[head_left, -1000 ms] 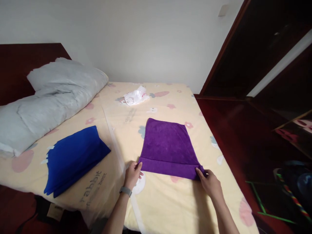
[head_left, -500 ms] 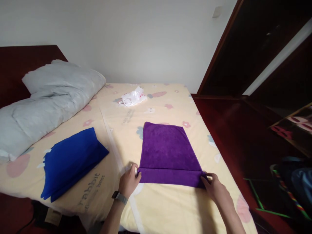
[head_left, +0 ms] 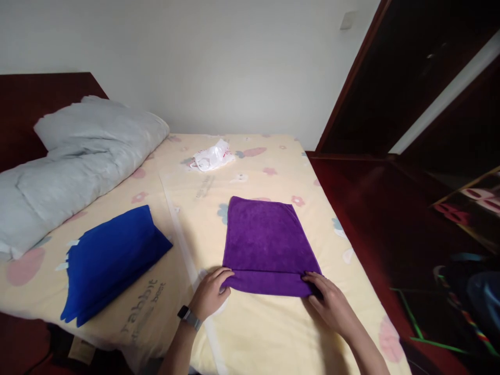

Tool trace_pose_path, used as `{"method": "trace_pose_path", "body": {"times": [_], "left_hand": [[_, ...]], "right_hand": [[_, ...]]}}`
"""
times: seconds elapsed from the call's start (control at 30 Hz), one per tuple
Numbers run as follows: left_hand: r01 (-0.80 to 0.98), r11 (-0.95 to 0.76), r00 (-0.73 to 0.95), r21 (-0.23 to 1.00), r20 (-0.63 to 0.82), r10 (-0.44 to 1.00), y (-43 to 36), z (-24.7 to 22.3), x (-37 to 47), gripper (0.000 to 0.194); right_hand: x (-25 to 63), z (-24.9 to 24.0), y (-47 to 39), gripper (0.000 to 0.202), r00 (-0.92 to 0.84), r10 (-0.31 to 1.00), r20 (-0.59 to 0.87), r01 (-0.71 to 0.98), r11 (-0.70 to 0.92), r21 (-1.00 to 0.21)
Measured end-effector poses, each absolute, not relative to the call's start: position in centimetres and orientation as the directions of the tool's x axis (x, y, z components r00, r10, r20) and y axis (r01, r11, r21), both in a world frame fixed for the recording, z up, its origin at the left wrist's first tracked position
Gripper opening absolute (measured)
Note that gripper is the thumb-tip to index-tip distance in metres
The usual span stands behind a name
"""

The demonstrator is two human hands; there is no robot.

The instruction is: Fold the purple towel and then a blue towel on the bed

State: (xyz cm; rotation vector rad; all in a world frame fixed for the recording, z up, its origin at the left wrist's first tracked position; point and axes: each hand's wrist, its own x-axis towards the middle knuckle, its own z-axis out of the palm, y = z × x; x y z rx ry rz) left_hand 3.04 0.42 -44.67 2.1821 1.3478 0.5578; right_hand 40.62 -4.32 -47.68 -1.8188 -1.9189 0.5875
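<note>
A purple towel [head_left: 269,234] lies spread on the bed, its near edge folded over into a narrow strip. My left hand [head_left: 213,292], with a watch on the wrist, grips the left end of that strip, fingers on top and thumb at the near side. At the strip's right end, my right hand [head_left: 328,302] holds the cloth the same way, its fingertips resting on the fold. To the left lies a stack of blue cloth [head_left: 113,260] with small white tags along its left side; neither hand touches it.
A crumpled white plastic bag [head_left: 214,155] sits farther back on the patterned bed sheet [head_left: 265,328]. A grey quilt [head_left: 89,151] is bunched against the dark headboard [head_left: 42,109] at left. Beyond the bed's right edge are a dark red floor [head_left: 363,208] and pink slippers [head_left: 480,195].
Both hands have moved from pinching the strip's corners to laying their fingers over its ends. My right hand has shifted slightly left, and the near edge now looks more curved.
</note>
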Motion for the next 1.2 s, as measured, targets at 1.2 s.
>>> {"method": "trace_pose_path", "body": {"times": [1.2], "left_hand": [[0.916, 0.002, -0.001, 0.4, -0.003, 1.0, 1.2, -46.4, 3.3, 0.029]], "right_hand": [[41.6, -47.7, -3.7, 0.075, 0.402, 0.854, -0.331, 0.547, -0.514, -0.661]]}}
